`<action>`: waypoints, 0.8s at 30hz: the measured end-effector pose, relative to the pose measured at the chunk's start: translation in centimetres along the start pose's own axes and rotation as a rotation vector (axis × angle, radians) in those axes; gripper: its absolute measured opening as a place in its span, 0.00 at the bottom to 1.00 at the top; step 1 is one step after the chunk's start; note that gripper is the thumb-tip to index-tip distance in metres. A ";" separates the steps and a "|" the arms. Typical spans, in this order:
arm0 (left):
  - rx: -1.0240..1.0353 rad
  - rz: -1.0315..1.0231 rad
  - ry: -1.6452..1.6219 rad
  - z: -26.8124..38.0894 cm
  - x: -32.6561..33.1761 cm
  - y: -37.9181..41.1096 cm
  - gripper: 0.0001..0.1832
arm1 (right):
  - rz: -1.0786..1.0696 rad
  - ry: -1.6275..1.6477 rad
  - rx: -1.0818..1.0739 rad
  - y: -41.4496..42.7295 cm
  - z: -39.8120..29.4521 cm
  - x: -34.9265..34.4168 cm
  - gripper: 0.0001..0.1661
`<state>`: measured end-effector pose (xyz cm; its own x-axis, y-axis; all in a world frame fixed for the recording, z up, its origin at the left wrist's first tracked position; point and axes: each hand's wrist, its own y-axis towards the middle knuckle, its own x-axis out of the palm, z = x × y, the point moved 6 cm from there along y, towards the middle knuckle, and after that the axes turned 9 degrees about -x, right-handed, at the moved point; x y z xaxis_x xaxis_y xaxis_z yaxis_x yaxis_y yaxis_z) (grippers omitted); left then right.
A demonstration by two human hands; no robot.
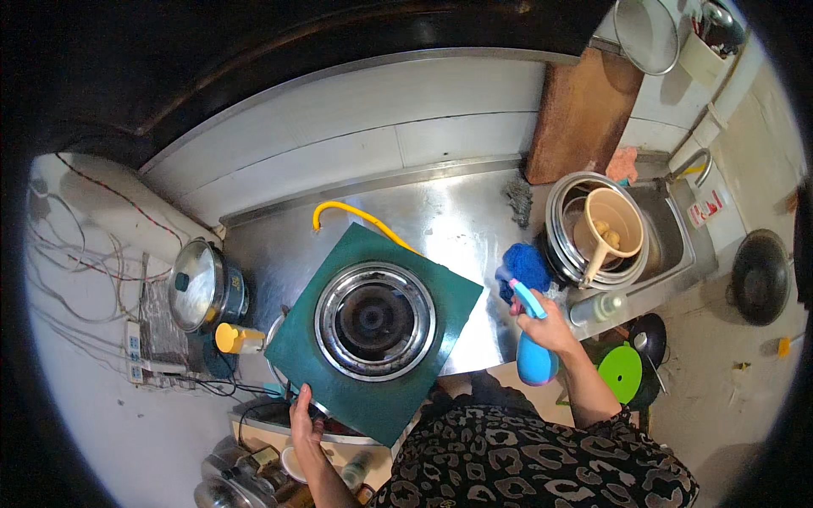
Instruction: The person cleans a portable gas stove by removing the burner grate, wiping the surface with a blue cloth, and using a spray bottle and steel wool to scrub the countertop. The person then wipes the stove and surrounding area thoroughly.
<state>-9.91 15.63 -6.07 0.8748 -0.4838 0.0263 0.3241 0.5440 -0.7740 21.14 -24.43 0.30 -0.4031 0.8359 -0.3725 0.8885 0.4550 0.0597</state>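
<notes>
A green single-burner gas stove (444, 289) stands turned at an angle on the steel counter, with a round metal ring (322, 330) about its dark burner. My left hand (308, 419) grips the stove's near left edge; some of its fingers are hidden by the stove. In my right hand (547, 324) is a blue spray bottle (537, 362), held upright over the counter's front edge, its nozzle pointing away from me. A faint whitish haze shows at the nozzle. Just beyond it lies a blue cloth or scrubber (528, 263). From behind the stove curves a yellow gas hose (365, 216).
Nested metal bowls (559, 244) and a beige dipper (625, 209) holding round items sit by the sink (683, 244). A wooden cutting board (581, 120) leans on the wall. Left are a lidded pot (197, 286), a yellow-topped container (232, 338) and loose cables (228, 387).
</notes>
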 end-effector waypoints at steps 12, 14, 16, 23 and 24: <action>0.013 0.003 -0.012 -0.1 0.2 -0.2 0.37 | -0.099 -0.146 0.118 0.3 2.3 0.8 0.14; 0.033 -0.022 -0.019 0.1 0.7 -0.6 0.37 | -0.128 -0.144 0.115 0.6 2.3 0.8 0.14; 0.043 -0.033 -0.028 0.2 0.8 -0.8 0.37 | -0.147 -0.116 0.118 0.8 2.2 0.8 0.14; 0.041 -0.005 -0.051 -0.1 0.5 -0.3 0.36 | -0.077 -0.141 0.050 2.1 1.4 0.4 0.13; 0.035 0.000 -0.046 -0.1 0.4 -0.2 0.36 | -0.076 -0.167 0.042 2.8 0.8 0.3 0.13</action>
<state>-9.64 15.29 -5.95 0.8902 -0.4522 0.0557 0.3355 0.5680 -0.7516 23.65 -23.19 -0.34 -0.4306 0.7356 -0.5230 0.8666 0.4989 -0.0117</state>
